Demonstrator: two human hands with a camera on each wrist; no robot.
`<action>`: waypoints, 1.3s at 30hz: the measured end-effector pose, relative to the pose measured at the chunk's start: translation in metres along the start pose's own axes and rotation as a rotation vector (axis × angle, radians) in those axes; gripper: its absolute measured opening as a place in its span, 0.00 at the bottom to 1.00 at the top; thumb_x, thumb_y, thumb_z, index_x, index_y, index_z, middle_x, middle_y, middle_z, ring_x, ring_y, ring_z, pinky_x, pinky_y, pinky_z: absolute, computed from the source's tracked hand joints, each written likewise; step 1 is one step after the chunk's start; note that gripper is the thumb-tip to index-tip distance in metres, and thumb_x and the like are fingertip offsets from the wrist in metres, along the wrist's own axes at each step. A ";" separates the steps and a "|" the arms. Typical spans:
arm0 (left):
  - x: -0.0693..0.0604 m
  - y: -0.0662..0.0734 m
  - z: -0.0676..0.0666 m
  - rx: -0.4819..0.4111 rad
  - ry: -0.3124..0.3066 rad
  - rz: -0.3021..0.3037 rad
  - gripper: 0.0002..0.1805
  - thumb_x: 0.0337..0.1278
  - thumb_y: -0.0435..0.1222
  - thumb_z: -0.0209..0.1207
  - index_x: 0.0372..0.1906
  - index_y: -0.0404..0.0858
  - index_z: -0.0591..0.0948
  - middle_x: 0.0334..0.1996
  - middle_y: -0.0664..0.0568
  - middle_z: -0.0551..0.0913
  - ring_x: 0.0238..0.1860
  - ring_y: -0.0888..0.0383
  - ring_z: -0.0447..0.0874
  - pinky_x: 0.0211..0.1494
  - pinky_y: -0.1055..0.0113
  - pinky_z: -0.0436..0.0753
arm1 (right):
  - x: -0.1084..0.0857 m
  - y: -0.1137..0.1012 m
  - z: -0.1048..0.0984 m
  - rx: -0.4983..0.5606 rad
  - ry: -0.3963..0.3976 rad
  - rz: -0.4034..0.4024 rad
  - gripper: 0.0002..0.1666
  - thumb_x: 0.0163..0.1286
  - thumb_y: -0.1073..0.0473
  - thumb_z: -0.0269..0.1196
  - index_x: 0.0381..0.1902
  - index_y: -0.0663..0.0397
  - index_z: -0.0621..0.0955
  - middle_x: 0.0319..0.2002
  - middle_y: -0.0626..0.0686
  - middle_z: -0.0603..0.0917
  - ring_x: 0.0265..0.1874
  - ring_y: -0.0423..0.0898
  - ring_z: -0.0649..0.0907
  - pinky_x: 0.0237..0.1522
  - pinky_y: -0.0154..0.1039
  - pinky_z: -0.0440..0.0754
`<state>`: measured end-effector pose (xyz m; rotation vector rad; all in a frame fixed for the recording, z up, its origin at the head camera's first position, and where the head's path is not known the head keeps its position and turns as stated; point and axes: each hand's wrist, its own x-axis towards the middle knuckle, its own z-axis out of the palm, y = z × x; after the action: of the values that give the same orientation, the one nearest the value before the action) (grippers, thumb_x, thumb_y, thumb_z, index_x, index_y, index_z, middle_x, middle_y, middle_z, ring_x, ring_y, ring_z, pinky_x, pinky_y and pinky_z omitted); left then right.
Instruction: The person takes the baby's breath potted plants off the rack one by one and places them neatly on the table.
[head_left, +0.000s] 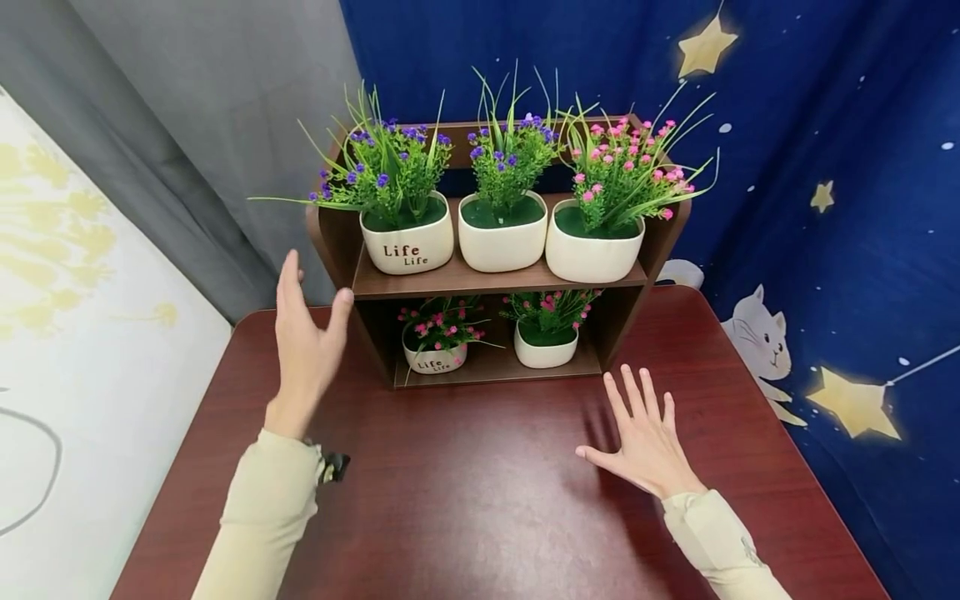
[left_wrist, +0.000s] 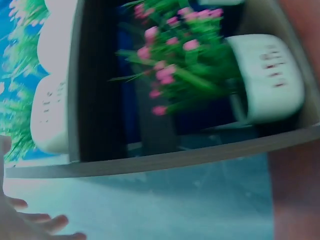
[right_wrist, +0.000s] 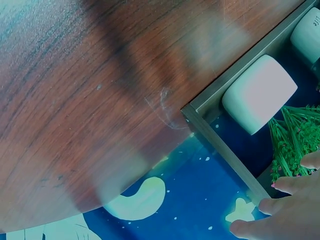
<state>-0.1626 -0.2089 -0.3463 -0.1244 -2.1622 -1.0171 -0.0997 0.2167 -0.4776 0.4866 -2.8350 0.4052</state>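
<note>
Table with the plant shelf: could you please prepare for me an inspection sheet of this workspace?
Surface: reddish-brown table, glossy, reflecting light.
Job's things: brown two-level shelf; three white upper pots, two with purple flowers, one with pink; two white lower pots, both with pink flowers.
Clutter: nothing seen.
Hands: left hand beside the shelf, holding nothing; right hand spread before its right side, holding nothing.
Cables: nothing seen.
Surroundings: grey curtain; blue star-patterned curtain; white panel at left.

Blue curtain [head_left: 780,125] beside grey curtain [head_left: 210,108]
</note>
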 end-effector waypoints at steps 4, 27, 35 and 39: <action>0.028 0.002 -0.004 -0.093 -0.087 -0.139 0.41 0.60 0.51 0.54 0.73 0.50 0.48 0.71 0.59 0.50 0.67 0.61 0.56 0.63 0.54 0.61 | -0.001 -0.001 0.000 0.013 -0.007 0.003 0.66 0.45 0.21 0.59 0.74 0.49 0.51 0.73 0.55 0.44 0.70 0.56 0.39 0.59 0.68 0.42; 0.058 0.003 0.019 -0.019 -0.146 -0.017 0.20 0.64 0.40 0.49 0.59 0.39 0.72 0.47 0.43 0.81 0.47 0.50 0.80 0.48 0.55 0.74 | -0.018 0.005 0.002 0.040 -0.001 0.049 0.66 0.46 0.25 0.62 0.74 0.50 0.50 0.73 0.57 0.46 0.70 0.55 0.40 0.57 0.69 0.45; 0.055 0.000 0.014 -0.003 -0.126 -0.015 0.20 0.64 0.40 0.49 0.59 0.38 0.72 0.44 0.41 0.82 0.45 0.48 0.80 0.47 0.54 0.75 | -0.014 0.000 0.003 0.039 -0.002 0.035 0.67 0.45 0.24 0.62 0.74 0.50 0.51 0.72 0.57 0.47 0.70 0.55 0.42 0.56 0.69 0.49; 0.052 -0.004 0.012 0.000 -0.089 -0.002 0.20 0.64 0.40 0.49 0.58 0.38 0.73 0.43 0.41 0.82 0.46 0.48 0.81 0.48 0.54 0.75 | -0.009 -0.003 0.001 0.062 0.016 0.019 0.67 0.46 0.25 0.62 0.74 0.50 0.49 0.72 0.55 0.48 0.71 0.55 0.43 0.59 0.66 0.48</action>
<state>-0.2091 -0.2138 -0.3196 -0.1699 -2.2430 -1.0302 -0.0911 0.2165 -0.4807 0.4666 -2.8202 0.4991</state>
